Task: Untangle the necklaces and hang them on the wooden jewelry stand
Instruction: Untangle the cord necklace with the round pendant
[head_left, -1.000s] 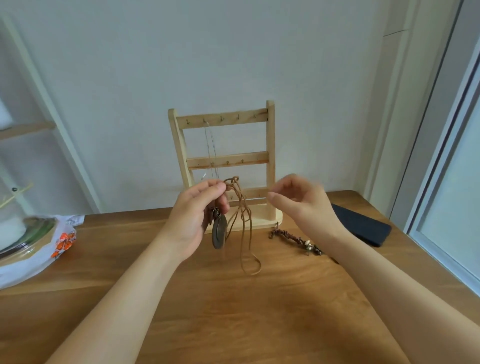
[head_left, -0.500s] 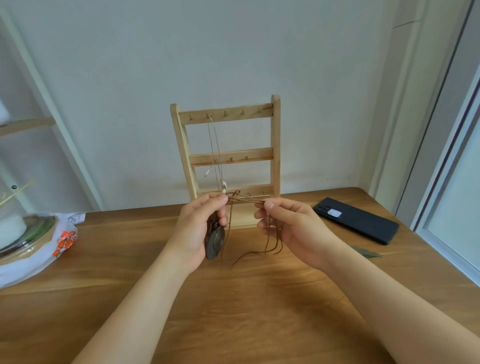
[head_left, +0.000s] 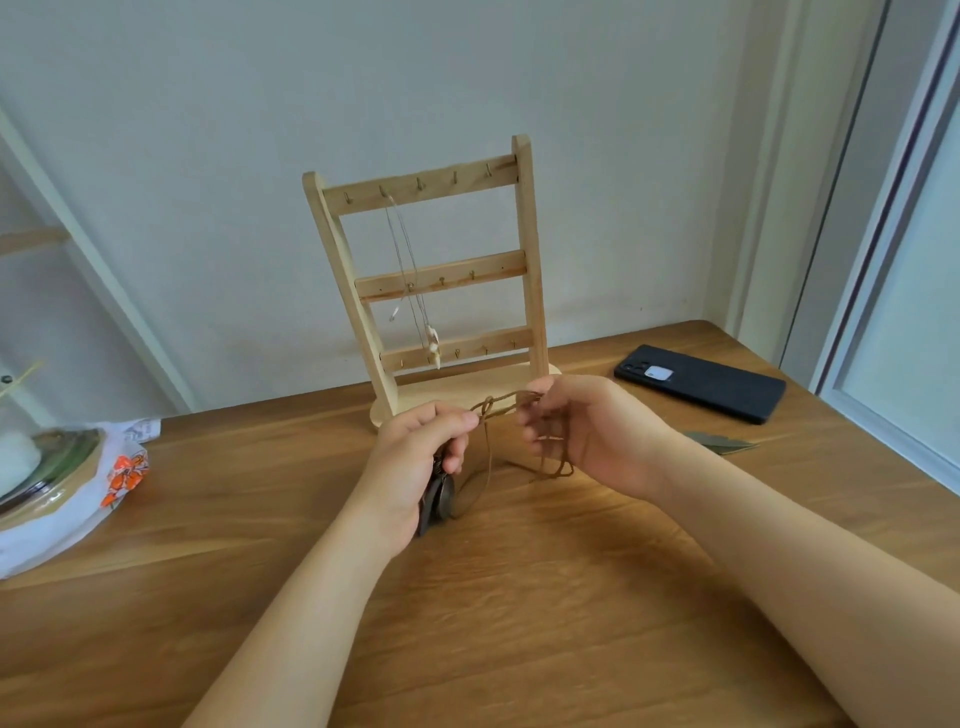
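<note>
Two pinches on one knotted brown cord necklace (head_left: 493, 408), just above grained wooden table (head_left: 519, 623): by left hand (head_left: 415, 462), fingers also curled round its dark round metal pendant (head_left: 439, 501); by right hand (head_left: 587, 431), loose strands draped through curled fingers. Behind, pale ladder-shaped wooden jewelry stand (head_left: 467, 273), thin silver chain (head_left: 410, 270) on top rail.

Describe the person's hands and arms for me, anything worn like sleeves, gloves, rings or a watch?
Both are bare: the left hand and right hand wear no gloves, and no ring, watch or bracelet shows. The forearms are uncovered to the frame's edge, with no sleeve in view.
</note>
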